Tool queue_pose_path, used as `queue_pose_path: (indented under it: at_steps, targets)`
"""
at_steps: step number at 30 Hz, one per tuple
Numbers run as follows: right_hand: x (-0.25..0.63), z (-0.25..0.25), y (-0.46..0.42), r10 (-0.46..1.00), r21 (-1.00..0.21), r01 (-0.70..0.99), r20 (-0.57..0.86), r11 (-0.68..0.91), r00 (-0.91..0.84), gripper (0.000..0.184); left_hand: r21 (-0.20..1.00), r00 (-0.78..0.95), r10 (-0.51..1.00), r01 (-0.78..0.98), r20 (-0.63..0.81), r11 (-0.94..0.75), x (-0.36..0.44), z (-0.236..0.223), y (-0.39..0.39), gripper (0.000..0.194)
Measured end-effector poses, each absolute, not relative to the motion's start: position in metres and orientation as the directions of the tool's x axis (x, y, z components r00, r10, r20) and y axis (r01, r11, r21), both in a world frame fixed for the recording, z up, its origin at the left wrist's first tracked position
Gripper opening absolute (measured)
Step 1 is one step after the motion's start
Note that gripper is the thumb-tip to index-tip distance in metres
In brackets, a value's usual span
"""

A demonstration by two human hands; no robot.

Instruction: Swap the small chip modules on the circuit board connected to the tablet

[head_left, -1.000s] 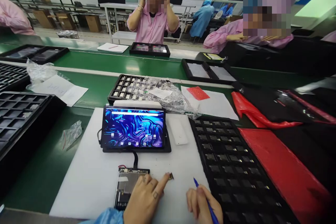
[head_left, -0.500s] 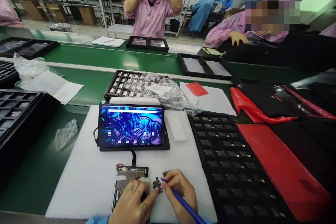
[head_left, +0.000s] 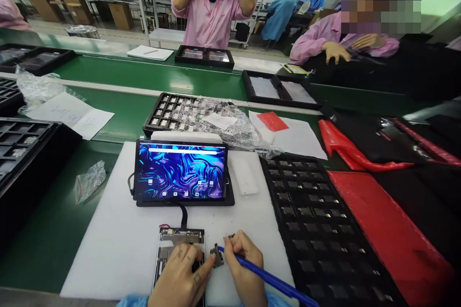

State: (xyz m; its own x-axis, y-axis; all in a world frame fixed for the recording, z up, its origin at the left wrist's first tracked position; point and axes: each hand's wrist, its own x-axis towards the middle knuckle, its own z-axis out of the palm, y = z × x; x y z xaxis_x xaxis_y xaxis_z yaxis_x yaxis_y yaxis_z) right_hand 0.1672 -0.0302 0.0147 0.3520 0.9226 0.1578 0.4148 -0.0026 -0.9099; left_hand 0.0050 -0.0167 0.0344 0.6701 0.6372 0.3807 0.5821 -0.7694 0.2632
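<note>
One small dark component (head_left: pixel 217 255), low at the near edge of the white foam mat (head_left: pixel 118 240), just right of an exposed circuit board (head_left: pixel 173 244). Pinched on its left side by thumb and forefinger of the left hand (head_left: pixel 183 276), with the other fingers resting curled on the board. Met from the right by the right hand (head_left: pixel 245 261), fingers clenched around a blue stylus (head_left: pixel 266 278) whose tip touches the component's top edge.

Judging by the grip: mid-way through working the tiny part with the tool, not yet set down or joined to anything. Calls next for a steady pinch and a light, exact touch of the tip, since the part looks small enough to slip or flip.

Further out: a short black cable (head_left: pixel 184 213) up to a lit tablet (head_left: pixel 181 171) propped on the mat; a black compartment tray (head_left: pixel 317 230) of similar parts touching the mat's right edge; red plastic sheeting (head_left: pixel 382 230) beyond; a green conveyor (head_left: pixel 144 81) behind, with seated co-workers in pink across it.
</note>
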Motion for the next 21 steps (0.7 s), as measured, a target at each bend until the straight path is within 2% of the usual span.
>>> queue_pose_path:
  at_steps: [5, 7, 12, 14, 16, 18, 21]
  targets:
    - [0.167, 0.013, -0.032, 0.918, -0.904, 0.427, 0.178, 0.010, 0.355, 0.035, 0.254, 0.682, 0.636, 0.585, 0.361, -0.770, 0.003, 0.036, -0.017, 0.034]
    - [0.169, 0.014, -0.034, 0.892, -0.922, 0.387, 0.193, 0.023, 0.408, 0.037, 0.256, 0.678, 0.642, 0.590, 0.358, -0.766, 0.003, 0.037, -0.017, 0.034]
    - [0.173, 0.020, -0.036, 0.772, -0.985, 0.065, 0.166, 0.160, 0.614, 0.037, 0.270, 0.697, 0.621, 0.559, 0.358, -0.784, 0.002, 0.038, -0.015, 0.033]
    - [0.173, 0.022, -0.034, 0.786, -0.980, -0.061, 0.113, 0.188, 0.607, 0.033, 0.277, 0.702, 0.615, 0.549, 0.358, -0.788, 0.003, 0.038, -0.015, 0.033]
    - [0.173, 0.022, -0.033, 0.818, -0.976, -0.134, 0.067, 0.173, 0.571, 0.041, 0.287, 0.700, 0.615, 0.544, 0.363, -0.788, 0.003, 0.039, -0.015, 0.033]
    - [0.173, 0.021, -0.036, 0.847, -0.982, -0.140, 0.031, 0.124, 0.530, 0.053, 0.312, 0.694, 0.612, 0.527, 0.379, -0.790, 0.000, 0.040, -0.014, 0.032]
    - [0.174, 0.020, -0.048, 0.859, -0.999, -0.044, -0.020, 0.003, 0.511, 0.064, 0.407, 0.658, 0.639, 0.498, 0.398, -0.766, -0.012, 0.040, -0.010, 0.030]
